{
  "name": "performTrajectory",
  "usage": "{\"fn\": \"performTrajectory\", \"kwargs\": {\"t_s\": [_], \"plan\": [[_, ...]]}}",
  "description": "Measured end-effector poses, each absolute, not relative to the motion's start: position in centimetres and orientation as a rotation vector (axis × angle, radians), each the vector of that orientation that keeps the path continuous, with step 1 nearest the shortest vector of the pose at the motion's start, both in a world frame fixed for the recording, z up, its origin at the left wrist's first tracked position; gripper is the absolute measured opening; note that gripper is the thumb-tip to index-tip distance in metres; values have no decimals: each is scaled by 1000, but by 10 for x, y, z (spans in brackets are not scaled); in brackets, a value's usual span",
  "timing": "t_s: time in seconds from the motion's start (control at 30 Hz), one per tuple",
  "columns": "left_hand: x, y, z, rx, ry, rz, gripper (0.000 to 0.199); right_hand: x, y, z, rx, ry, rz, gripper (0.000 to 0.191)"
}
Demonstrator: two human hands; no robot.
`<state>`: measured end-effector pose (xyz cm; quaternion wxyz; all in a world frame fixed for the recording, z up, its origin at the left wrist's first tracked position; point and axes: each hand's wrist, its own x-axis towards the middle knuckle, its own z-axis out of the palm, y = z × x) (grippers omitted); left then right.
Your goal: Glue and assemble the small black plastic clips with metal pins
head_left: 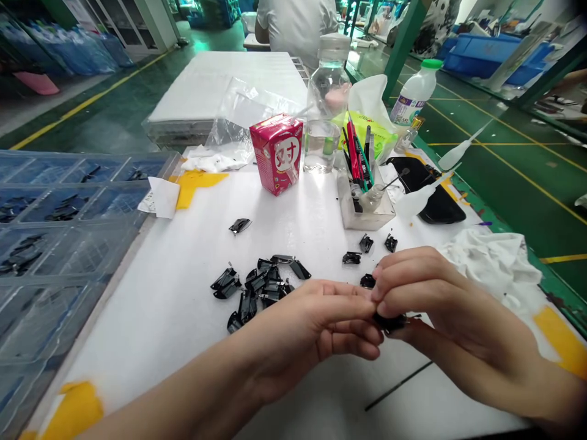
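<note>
My left hand (337, 315) and my right hand (440, 299) meet over the white work surface, both closed on one small black plastic part (391, 321). Fingers cover much of that part, so its full shape is hidden. Left of my left hand lies a loose pile of similar black parts (270, 282), glossy and curved. Several more black parts (351, 258) sit just beyond my right hand, one of them partly behind its fingers. A thin black rod (398, 386) lies on the surface below my hands.
A blue compartment tray (59, 278) with black parts fills the left side. Farther back stand a red drink carton (277, 154), a clear bottle (321, 143) and a pen box (367, 214). A phone (443, 205) and a crumpled white cloth (493, 260) lie right. A person (298, 27) sits beyond.
</note>
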<state>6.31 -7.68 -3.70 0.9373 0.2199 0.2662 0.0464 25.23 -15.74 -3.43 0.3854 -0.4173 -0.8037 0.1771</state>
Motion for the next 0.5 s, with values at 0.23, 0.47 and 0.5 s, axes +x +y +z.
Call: {"fn": "performTrajectory", "kwargs": {"t_s": [0.23, 0.47, 0.5], "plan": [[63, -76, -34, 461, 568, 79, 15, 246, -158, -32, -1019, -2051, 377, 28], [62, -76, -32, 474, 560, 66, 12, 246, -159, -31, -1045, -2064, 324, 31], [62, -75, -32, 474, 552, 62, 11, 247, -159, -31, -1039, -2073, 322, 31]]}}
